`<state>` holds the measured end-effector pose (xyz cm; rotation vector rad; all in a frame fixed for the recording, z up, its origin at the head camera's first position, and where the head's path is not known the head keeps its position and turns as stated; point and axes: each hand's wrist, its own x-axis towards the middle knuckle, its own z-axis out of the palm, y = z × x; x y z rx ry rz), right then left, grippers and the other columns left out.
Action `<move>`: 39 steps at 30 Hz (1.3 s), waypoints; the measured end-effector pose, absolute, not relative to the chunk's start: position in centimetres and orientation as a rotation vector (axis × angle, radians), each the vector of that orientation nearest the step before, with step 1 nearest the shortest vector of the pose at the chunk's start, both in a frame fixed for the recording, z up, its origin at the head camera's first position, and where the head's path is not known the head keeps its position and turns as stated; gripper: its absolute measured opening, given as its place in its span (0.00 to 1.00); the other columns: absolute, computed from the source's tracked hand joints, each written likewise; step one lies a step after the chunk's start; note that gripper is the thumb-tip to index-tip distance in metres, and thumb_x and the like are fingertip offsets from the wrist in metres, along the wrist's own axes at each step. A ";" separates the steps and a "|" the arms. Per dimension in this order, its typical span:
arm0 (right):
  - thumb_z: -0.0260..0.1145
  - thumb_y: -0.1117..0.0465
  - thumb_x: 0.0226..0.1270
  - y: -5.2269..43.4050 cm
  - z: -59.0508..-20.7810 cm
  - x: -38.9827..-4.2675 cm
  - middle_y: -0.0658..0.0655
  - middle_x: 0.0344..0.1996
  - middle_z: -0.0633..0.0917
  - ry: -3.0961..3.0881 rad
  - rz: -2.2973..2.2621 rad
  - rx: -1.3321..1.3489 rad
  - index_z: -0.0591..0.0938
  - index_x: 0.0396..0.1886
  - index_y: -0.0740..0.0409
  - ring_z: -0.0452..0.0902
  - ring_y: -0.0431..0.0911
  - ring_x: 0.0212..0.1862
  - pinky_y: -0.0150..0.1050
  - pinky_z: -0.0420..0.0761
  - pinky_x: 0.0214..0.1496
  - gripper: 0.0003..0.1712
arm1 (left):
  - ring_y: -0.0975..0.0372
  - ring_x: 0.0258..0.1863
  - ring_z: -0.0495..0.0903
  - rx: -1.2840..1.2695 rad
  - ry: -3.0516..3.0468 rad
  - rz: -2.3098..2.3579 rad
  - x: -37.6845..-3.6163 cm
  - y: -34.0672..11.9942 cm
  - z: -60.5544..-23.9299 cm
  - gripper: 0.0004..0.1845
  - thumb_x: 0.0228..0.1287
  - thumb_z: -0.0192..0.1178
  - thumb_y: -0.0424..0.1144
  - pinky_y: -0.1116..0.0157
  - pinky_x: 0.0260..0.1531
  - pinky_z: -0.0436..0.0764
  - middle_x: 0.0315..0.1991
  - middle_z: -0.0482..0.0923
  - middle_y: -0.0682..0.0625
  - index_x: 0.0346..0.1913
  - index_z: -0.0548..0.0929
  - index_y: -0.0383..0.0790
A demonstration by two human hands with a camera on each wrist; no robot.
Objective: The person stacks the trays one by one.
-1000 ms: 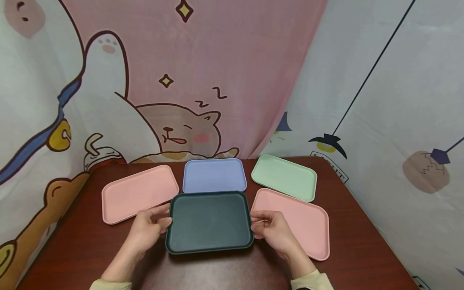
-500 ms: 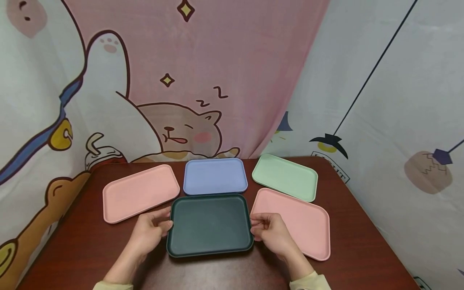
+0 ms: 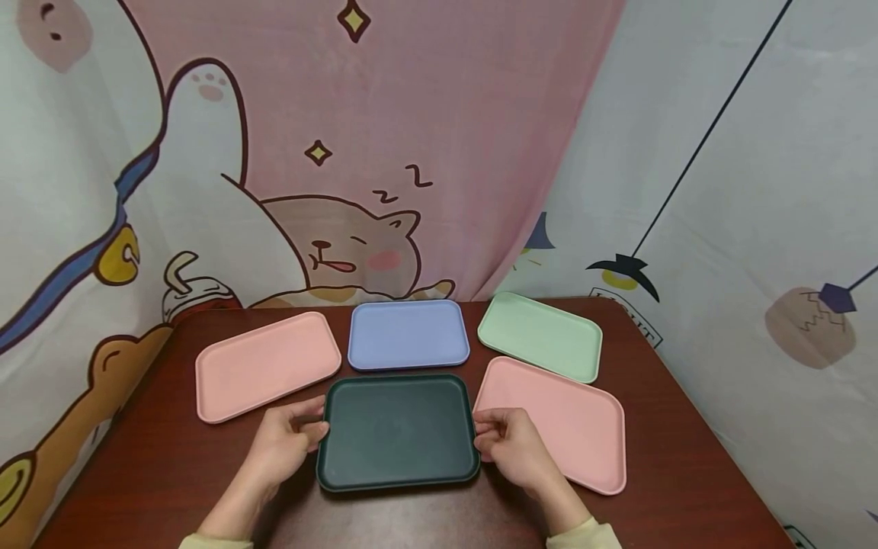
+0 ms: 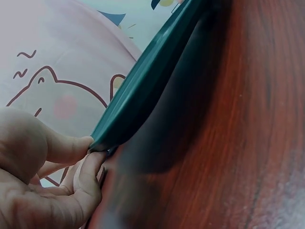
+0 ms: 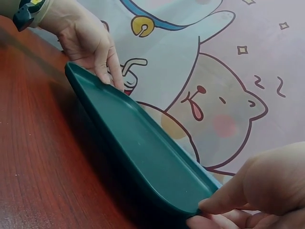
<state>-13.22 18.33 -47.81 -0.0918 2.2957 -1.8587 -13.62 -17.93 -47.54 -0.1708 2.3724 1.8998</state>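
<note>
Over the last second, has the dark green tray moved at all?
Yes. The dark green tray has slid toward the person, away from the blue tray: its far rim overlapped the blue tray's near edge before and now sits just clear of it.

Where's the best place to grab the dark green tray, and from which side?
Grip the dark green tray by its two short raised rims, from left and right, as the left hand and right hand do: it looks wide, flat and shallow.

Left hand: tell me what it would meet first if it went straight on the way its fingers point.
The left hand already grips the dark green tray by its left rim, so it meets that tray first.
</note>
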 end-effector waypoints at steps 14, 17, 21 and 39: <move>0.63 0.84 0.62 18.3 -47.8 -12.9 0.65 0.40 0.87 2.342 -1.804 -0.149 0.78 0.57 0.85 0.86 0.52 0.40 0.40 0.90 0.34 0.22 | 0.53 0.49 0.87 -0.166 2.401 1.877 -13.5 -17.9 -48.4 0.24 0.69 0.63 0.20 0.61 0.39 0.90 0.59 0.81 0.32 0.68 0.78 0.22; 0.63 0.84 0.61 18.2 -47.7 -12.9 0.64 0.39 0.87 2.374 -1.782 -0.165 0.79 0.56 0.85 0.85 0.50 0.38 0.37 0.89 0.33 0.21 | 0.53 0.49 0.87 -0.166 2.408 1.872 -13.5 -17.9 -48.5 0.24 0.69 0.63 0.20 0.61 0.38 0.89 0.58 0.81 0.32 0.67 0.78 0.22; 0.64 0.84 0.59 18.0 -47.8 -12.8 0.64 0.36 0.87 2.443 -1.737 -0.200 0.81 0.54 0.84 0.83 0.49 0.35 0.34 0.86 0.30 0.21 | 0.53 0.48 0.87 -0.164 2.422 1.861 -13.5 -17.9 -48.8 0.24 0.69 0.63 0.20 0.61 0.37 0.90 0.59 0.81 0.31 0.67 0.78 0.22; 0.69 0.82 0.57 17.8 -48.1 -12.8 0.58 0.32 0.86 2.662 -1.540 -0.238 0.85 0.50 0.78 0.84 0.45 0.35 0.33 0.86 0.36 0.18 | 0.55 0.38 0.87 -0.161 2.532 1.751 -13.5 -17.8 -49.0 0.22 0.66 0.64 0.19 0.62 0.33 0.90 0.51 0.85 0.33 0.63 0.81 0.20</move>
